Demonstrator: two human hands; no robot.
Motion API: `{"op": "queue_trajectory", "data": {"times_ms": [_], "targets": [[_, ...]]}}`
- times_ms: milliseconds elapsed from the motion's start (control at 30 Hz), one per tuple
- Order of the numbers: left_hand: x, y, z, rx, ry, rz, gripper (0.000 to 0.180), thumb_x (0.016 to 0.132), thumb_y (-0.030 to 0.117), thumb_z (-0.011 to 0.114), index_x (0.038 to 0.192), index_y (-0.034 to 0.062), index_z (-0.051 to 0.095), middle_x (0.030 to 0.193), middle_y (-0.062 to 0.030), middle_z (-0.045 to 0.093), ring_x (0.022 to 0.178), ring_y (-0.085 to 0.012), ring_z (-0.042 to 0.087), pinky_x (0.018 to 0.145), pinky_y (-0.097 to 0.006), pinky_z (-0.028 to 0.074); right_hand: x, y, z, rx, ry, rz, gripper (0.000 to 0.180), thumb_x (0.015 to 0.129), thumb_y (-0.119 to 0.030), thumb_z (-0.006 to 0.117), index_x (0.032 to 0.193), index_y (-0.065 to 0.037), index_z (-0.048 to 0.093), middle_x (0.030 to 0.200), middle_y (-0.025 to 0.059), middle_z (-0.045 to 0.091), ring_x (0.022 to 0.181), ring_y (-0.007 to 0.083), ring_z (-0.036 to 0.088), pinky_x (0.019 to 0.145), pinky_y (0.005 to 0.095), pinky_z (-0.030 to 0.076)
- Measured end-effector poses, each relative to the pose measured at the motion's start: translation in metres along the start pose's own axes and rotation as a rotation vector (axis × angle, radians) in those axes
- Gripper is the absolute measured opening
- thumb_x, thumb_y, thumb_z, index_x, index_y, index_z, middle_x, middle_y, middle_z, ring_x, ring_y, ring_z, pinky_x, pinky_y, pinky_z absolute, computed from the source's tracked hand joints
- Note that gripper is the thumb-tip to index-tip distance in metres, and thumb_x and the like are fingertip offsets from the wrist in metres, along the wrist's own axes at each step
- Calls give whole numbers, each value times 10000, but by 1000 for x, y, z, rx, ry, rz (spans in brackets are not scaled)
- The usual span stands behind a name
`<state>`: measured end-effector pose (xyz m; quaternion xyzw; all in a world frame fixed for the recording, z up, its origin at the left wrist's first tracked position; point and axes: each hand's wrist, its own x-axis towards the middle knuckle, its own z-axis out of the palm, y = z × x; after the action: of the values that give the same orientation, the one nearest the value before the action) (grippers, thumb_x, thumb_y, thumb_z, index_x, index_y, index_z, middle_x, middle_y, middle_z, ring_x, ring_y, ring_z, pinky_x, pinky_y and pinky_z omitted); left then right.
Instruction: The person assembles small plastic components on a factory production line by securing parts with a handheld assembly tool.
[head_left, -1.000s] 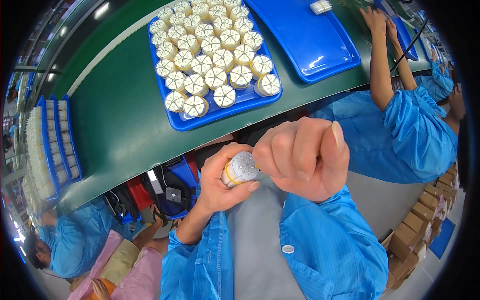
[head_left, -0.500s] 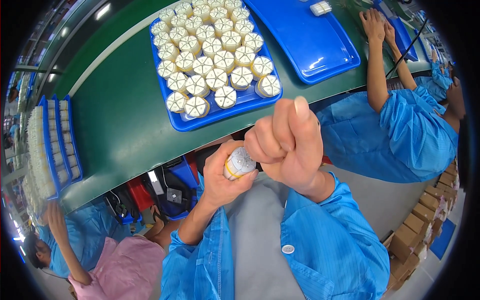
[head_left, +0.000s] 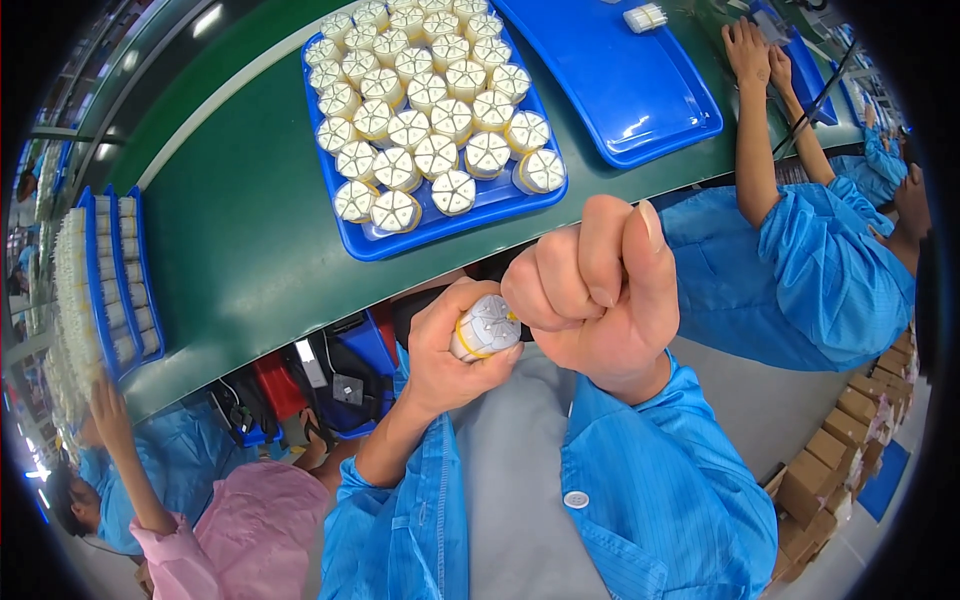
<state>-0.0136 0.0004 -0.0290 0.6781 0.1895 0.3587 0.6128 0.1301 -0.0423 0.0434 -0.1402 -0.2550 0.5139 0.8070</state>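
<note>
My left hand (head_left: 453, 338) is wrapped around a round bundle of white pieces (head_left: 487, 328), with a yellow band around its side. The bundle's pale grey-white end, split into wedges, faces up between thumb and fingers. Beside it, my right hand (head_left: 597, 297) is closed, fingers curled in and thumb pointing up. Its lower edge is next to the bundle's top, where a small yellow bit shows. Whatever the right fingers may hold is hidden. Beyond my hands, a blue tray (head_left: 455, 221) carries many similar bundles (head_left: 436, 156) standing upright in rows.
The green table (head_left: 240, 265) runs across in front of me. A second blue tray (head_left: 640, 110) holds a small white bundle (head_left: 645, 17). Filled blue trays (head_left: 125, 290) stand at the left. Co-workers sit on both sides; cardboard boxes (head_left: 815, 470) line the floor at right.
My right fist has moved slightly right, and a yellow bit now shows at the bundle's top. The left hand keeps its hold, shifted a little right. The left co-worker's arm has moved.
</note>
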Motion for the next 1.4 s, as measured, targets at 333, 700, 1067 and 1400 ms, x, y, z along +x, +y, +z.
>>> {"op": "queue_trajectory", "data": {"times_ms": [333, 700, 1067, 1400], "targets": [[0, -2, -2, 93, -26, -18, 445, 670, 68, 779, 1071, -3, 600, 894, -84, 643, 759, -140, 611, 681, -264, 494, -1, 1, -13, -215, -59, 99, 450, 1065, -397, 219, 726, -130, 347, 539, -28, 319, 469, 83, 219, 459, 260, 255], [-6, -4, -17, -126, 26, -276, 512, 832, 162, 667, 1271, -13, 471, 1148, -89, 544, 1016, -154, 538, 899, -303, 438, -1, -20, -43, -94, 120, -118, 429, 1058, -336, 278, 696, -115, 343, 530, -16, 305, 467, 97, 252, 461, 258, 257], [77, 17, -1, 868, -81, 228, 452, 670, 45, 786, 1078, 22, 594, 1030, -115, 595, 896, -324, 549, 759, -411, 449, -48, -5, -81, -203, 390, -65, 394, 1036, -263, 356, 684, -86, 364, 521, 5, 317, 449, 90, 240, 423, 258, 229], [103, 11, 5, 1217, -244, 171, 556, 675, 131, 782, 1211, 121, 633, 1051, -92, 541, 988, -275, 491, 867, -422, 366, -57, -13, -93, -243, 404, -83, 400, 1025, -272, 394, 672, -85, 363, 515, 8, 318, 454, 89, 247, 425, 259, 229]]}}
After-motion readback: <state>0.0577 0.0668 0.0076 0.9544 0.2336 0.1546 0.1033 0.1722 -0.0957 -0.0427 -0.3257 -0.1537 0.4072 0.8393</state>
